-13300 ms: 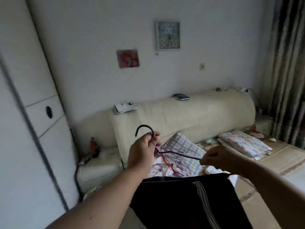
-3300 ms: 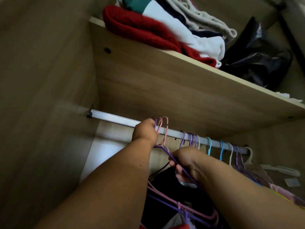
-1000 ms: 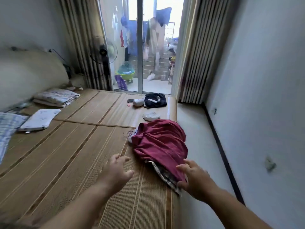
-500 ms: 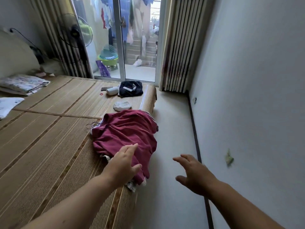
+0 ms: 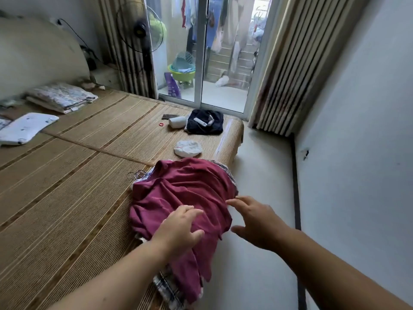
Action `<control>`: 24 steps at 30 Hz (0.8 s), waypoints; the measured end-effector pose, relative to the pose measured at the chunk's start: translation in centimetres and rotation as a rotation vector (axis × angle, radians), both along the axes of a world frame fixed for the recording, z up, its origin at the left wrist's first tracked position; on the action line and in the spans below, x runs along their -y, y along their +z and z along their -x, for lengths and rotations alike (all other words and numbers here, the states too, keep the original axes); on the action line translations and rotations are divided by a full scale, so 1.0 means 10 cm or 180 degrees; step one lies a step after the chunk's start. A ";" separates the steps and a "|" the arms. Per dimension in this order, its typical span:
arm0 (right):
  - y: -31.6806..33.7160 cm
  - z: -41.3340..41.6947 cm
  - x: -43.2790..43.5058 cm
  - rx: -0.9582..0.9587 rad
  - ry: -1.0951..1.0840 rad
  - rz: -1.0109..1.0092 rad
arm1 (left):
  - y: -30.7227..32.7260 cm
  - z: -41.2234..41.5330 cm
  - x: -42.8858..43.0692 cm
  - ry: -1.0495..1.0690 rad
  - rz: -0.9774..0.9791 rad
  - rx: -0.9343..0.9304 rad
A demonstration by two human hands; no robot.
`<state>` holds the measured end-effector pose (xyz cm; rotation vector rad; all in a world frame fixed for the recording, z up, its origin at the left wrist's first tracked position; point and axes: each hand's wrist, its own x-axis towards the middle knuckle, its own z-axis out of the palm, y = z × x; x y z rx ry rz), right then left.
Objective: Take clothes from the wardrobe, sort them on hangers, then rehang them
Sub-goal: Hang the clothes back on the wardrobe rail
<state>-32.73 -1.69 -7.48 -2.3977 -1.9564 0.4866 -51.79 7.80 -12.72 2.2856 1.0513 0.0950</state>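
Head view shows the left grip [image 5: 178, 229] spread wide with loose fingers over the near part of a dark red shirt [image 5: 183, 189]. It holds nothing, and it is hard to tell if it touches the cloth. The right grip [image 5: 254, 222] is spread too, just right of the shirt's edge, above the floor [image 5: 257, 164]. The shirt tops a pile at the edge of the bed [image 5: 67, 198]. Wire hangers [image 5: 138, 174] poke out beyond the left grip. A checked cloth [image 5: 166, 287] peeks out nearer than it.
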 end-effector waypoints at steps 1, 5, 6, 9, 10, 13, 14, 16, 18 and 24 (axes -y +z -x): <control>0.00 -0.11 -0.27 -0.0019 0.0040 0.0015 | 0.00 -0.10 -0.25 0.0035 -0.0006 -0.0050; -0.04 -0.41 -1.33 -0.0105 0.0290 0.0132 | 0.05 -0.38 -1.18 0.0282 -0.0012 -0.0129; -0.06 -0.47 -1.54 -0.0109 0.0357 0.0163 | 0.06 -0.41 -1.35 0.0367 0.0008 -0.0116; -0.13 -0.59 -2.16 -0.0148 0.0604 0.0272 | 0.02 -0.44 -1.81 0.0630 0.0026 -0.0184; -0.17 -0.65 -2.40 -0.0152 0.0718 0.0305 | -0.02 -0.45 -1.96 0.0760 0.0054 -0.0233; -0.33 -0.80 -3.05 -0.0178 0.1008 0.0357 | -0.13 -0.50 -2.32 0.1142 0.0139 -0.0347; -0.38 -0.84 -3.25 -0.0224 0.1076 0.0370 | -0.15 -0.53 -2.42 0.1252 0.0163 -0.0365; -0.52 -0.91 -3.68 -0.0319 0.1314 0.0405 | -0.24 -0.62 -2.67 0.1545 0.0242 -0.0358; -0.71 -1.01 -4.09 -0.0373 0.1595 0.0434 | -0.36 -0.76 -2.96 0.1816 0.0299 -0.0360; -1.15 -1.31 -5.19 -0.0372 0.2290 0.0909 | -0.78 -1.14 -3.44 0.2723 0.0700 -0.0368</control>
